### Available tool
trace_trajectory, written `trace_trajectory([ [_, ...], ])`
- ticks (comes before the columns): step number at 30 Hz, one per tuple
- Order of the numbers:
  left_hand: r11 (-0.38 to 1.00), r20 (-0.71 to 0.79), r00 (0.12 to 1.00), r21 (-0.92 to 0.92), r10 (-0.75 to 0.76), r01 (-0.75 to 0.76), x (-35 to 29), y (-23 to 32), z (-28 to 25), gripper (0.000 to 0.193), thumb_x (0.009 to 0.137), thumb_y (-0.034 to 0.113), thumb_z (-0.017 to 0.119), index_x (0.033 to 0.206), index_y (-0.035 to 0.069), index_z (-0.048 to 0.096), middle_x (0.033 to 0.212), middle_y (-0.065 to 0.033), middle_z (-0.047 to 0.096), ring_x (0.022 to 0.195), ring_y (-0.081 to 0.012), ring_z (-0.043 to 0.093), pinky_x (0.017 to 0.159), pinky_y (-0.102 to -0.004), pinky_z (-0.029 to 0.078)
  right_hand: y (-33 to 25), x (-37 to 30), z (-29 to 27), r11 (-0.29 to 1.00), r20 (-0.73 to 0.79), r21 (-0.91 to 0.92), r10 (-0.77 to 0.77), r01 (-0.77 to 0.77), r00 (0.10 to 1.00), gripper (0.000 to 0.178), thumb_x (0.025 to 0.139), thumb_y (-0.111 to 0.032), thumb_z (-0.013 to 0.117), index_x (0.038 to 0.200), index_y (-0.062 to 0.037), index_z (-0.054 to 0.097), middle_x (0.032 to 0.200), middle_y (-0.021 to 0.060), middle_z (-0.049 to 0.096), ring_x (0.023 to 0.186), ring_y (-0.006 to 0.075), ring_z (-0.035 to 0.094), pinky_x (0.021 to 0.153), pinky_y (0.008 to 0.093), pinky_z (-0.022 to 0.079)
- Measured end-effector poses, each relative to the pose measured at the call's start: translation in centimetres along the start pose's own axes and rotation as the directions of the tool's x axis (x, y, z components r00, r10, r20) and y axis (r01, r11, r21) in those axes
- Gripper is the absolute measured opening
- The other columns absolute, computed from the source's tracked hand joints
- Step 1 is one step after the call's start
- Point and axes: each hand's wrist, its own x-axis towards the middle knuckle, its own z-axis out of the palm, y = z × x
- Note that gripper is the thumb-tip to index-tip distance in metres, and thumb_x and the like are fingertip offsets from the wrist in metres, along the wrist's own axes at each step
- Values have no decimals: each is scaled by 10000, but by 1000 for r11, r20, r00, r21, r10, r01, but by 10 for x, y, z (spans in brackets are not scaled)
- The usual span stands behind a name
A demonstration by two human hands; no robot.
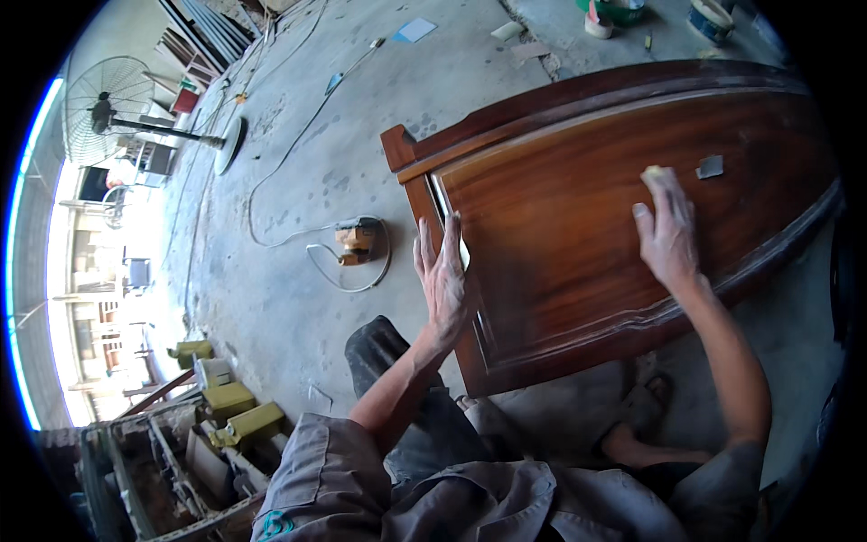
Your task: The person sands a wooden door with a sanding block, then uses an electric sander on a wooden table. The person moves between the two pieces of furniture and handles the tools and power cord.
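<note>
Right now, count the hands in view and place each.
2: the left hand at the left end of the wooden panel, the right hand farther right, over its broad face.

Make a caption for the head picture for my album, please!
Left hand at the edge of a framed wooden panel, right hand over it, pedestal fan beyond.

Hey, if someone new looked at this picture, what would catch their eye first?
Probably the big, shiny reddish-brown wooden panel on the right, with the left grip at its left edge and the right grip over its face. Next, the large fan at upper left and the glaring opening below it.
</note>
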Motion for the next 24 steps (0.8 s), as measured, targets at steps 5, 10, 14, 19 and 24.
trace_trajectory([
  [5, 996, 72, 993, -14, -91, 92, -25, 20, 18, 774, 747, -75, 461, 1488, -50, 237, 1514, -175, 354, 1475, -409, 81, 1170, -540, 60, 147, -47, -14, 786, -224, -533, 227, -313, 948, 550, 975, -249, 517, 1433, 10, 357, 1463, 223, 393, 1378, 406, 327, 1128, 509, 253],
  [10, 998, -47, 997, 9, -69, 70, 43, -39, 27, 761, 747, -28, 490, 1469, -71, 252, 1250, -226, 587, 1454, -428, 157, 1156, -577, 68, 162, -56, 26, 620, -228, -481, 595, -620, 771, 607, 1011, -408, 362, 1489, -37, 304, 1547, 164, 304, 1446, 335, 239, 1177, 486, 163],
  [14, 998, -92, 994, -44, -52, 48, 25, -21, 46, 765, 726, -48, 481, 1463, -74, 276, 1221, -233, 603, 1434, -449, 193, 1147, -594, 63, 168, -50, 8, 537, -245, -515, 655, -668, 715, 598, 1018, -408, 330, 1489, -40, 309, 1556, 152, 292, 1451, 322, 233, 1178, 480, 162],
  [19, 999, -154, 988, -26, -29, 25, 35, -29, 34, 762, 718, -48, 475, 1457, -74, 291, 1189, -229, 613, 1410, -454, 242, 1146, -589, 62, 164, -54, 12, 567, -242, -488, 642, -663, 727, 593, 1018, -405, 327, 1484, -39, 320, 1550, 150, 309, 1442, 322, 257, 1173, 482, 178],
  [24, 998, -122, 991, -37, -53, 49, 46, -36, 37, 753, 743, 6, 487, 1453, -103, 262, 1208, -235, 592, 1382, -463, 264, 1141, -605, 84, 160, -53, 14, 567, -252, -495, 632, -658, 733, 575, 1017, -394, 342, 1466, -34, 353, 1537, 153, 332, 1425, 323, 293, 1159, 490, 211],
])
